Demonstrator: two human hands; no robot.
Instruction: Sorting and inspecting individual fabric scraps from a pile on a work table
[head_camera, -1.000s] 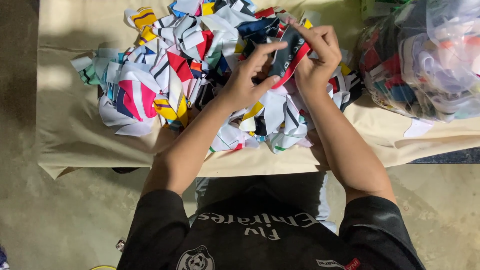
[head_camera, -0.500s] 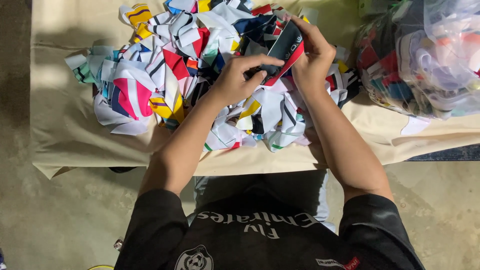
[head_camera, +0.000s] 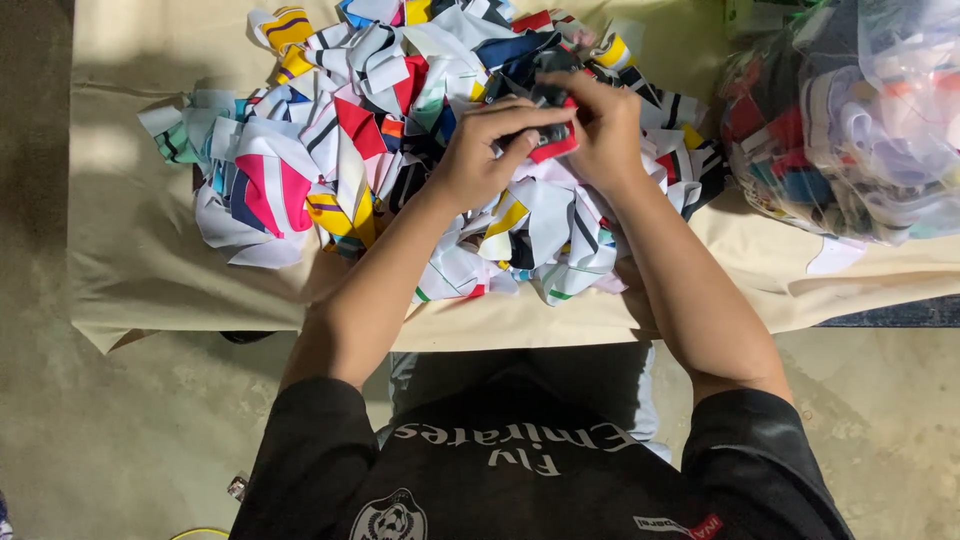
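Since the earlier frame, both hands have been drawn together over the middle of the heap, and the small dark fabric piece with a red edge (head_camera: 548, 135), previously lifted higher and more spread out, is now gathered tightly between them. It is pinched by the left hand (head_camera: 480, 160), whose fingers are curled closed around its near side, and by the right hand (head_camera: 600, 125), whose fingers are bent over its top; neither hand is opened wide. The piece is held just above the large pile of multicoloured printed fabric scraps (head_camera: 330, 150), which is spread across the beige cloth-covered table (head_camera: 130, 250). At the right edge of the table, a clear plastic bag (head_camera: 860, 120) is seen, filled with more scraps of the same mixed colours; whether its mouth is open cannot be told. A concrete floor (head_camera: 120, 450) is visible below the table.
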